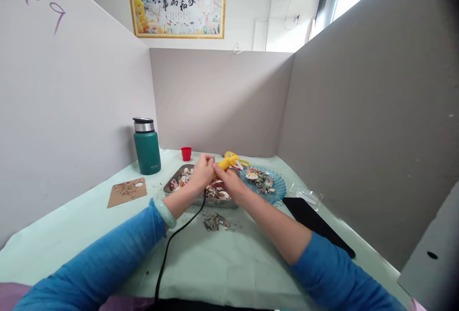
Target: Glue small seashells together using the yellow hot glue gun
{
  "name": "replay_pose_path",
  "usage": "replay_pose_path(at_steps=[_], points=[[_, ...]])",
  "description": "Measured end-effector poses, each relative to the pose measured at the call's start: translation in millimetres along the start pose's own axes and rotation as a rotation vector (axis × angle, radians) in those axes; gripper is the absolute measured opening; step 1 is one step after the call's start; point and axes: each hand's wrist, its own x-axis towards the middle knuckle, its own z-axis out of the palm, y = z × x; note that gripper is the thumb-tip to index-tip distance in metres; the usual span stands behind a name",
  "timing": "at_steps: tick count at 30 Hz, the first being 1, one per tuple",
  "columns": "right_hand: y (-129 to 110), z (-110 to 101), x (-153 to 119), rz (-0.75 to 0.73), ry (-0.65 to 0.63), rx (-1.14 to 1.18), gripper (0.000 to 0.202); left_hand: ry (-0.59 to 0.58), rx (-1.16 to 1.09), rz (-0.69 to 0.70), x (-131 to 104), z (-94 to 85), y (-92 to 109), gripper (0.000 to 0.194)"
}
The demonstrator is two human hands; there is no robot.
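My right hand (229, 180) grips a yellow glue gun (229, 160), whose black cord (168, 249) trails back toward me. My left hand (201, 173) is closed beside it, fingers pinched at the gun's tip; what it holds is too small to tell. Both hands hover over a metal tray (168, 185) filled with seashells. A blue glass plate (279, 187) with more shells sits just right of my hands. A small heap of metal clips (216, 221) lies on the pale green table cover in front of the tray.
A green thermos (147, 146) stands at the back left, a small red cup (186, 153) behind the tray. A brown card (127, 192) lies to the left, a black flat item (315, 225) and clear plastic (304, 194) to the right. Grey partition walls enclose three sides.
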Motion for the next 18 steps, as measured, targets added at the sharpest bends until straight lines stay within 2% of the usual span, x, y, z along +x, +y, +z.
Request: replay_pose_path(at_steps=[2,4,6,8,11,13,18], points=[[-0.9,4.7,-2.5,0.049,0.130,0.140,0.043,0.010,0.012,0.012,-5.4,14.5,-8.0,0.009],[-1.1,5.9,-3.9,0.086,0.244,0.205,0.043,-0.015,0.006,0.012,-7.3,21.2,-13.9,0.009],[-1.0,4.4,-4.4,0.084,0.302,0.213,0.040,-0.067,-0.020,0.007,-5.3,18.8,-15.6,0.008],[-0.5,0.5,-4.3,0.066,0.324,0.193,0.042,-0.143,-0.080,-0.052,-0.6,8.5,-14.0,0.006],[0.8,-8.5,-3.9,0.086,0.301,0.144,0.051,-0.241,-0.211,-0.161,8.7,-13.6,-12.4,0.006],[1.5,-15.4,-4.3,0.111,0.255,0.131,0.050,-0.258,-0.317,-0.228,14.8,-27.0,-15.9,0.010],[0.3,-26.7,-8.7,0.039,0.065,0.010,0.034,-0.308,-0.475,-0.358,26.5,-42.5,-34.0,0.006]])
